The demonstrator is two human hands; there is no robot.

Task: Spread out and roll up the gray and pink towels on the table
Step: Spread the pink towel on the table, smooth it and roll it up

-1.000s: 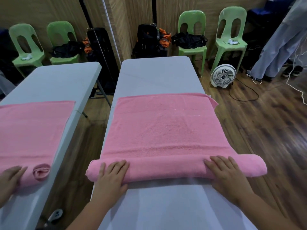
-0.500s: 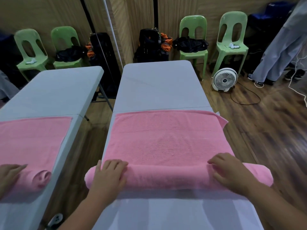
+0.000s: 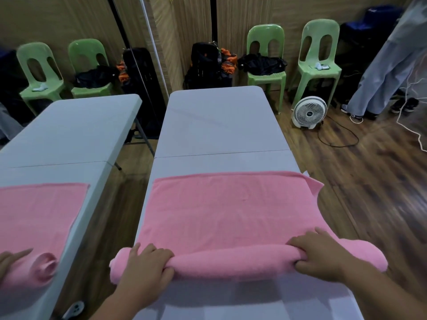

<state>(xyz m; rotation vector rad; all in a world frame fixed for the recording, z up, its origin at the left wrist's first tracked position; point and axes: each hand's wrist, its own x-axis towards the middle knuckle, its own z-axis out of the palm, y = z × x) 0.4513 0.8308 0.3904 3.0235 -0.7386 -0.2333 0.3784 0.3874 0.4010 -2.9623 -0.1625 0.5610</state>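
Hands [image 3: 144, 269] [image 3: 323, 259] clasp pink towel [image 3: 231, 209] roll on gray table [image 3: 215, 125], wood floor [image 3: 369, 181].

— What's along the wall ahead of me?

— Two green chairs [image 3: 265, 63], one with a dark bag [image 3: 262, 64] on its seat, the other [image 3: 320, 58] with some small items. A black backpack [image 3: 205, 65] stands left of them.

— And on the floor to my right?

— A white fan [image 3: 309, 112] with a black cord [image 3: 339, 139] looped on the wooden floor [image 3: 369, 192]. Someone's legs in grey trousers [image 3: 388, 65] stand beyond it. A mirror [image 3: 69, 88] fills my left side.
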